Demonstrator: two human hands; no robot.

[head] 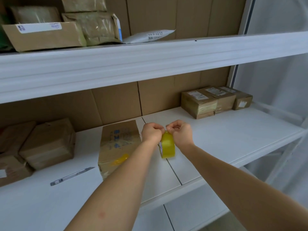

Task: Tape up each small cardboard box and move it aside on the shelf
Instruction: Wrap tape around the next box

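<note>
Above the white middle shelf (225, 135), your left hand (152, 131) and right hand (180, 132) meet at the top of a roll of yellowish clear packing tape (168, 145). Both hands are curled, fingertips pinched on the roll's upper edge, so the roll hangs upright between your wrists. Whether the roll's lower edge touches the shelf, you cannot tell. Just left of your left forearm lies the brown cardboard box with blue print (119, 144), a strip of yellow tape on its near end. A slim silver utility knife (71, 176) lies on the shelf near that box, to its left. Three taped brown boxes with white labels (215, 101) stand well apart at the far right, against the cardboard back wall.
</note>
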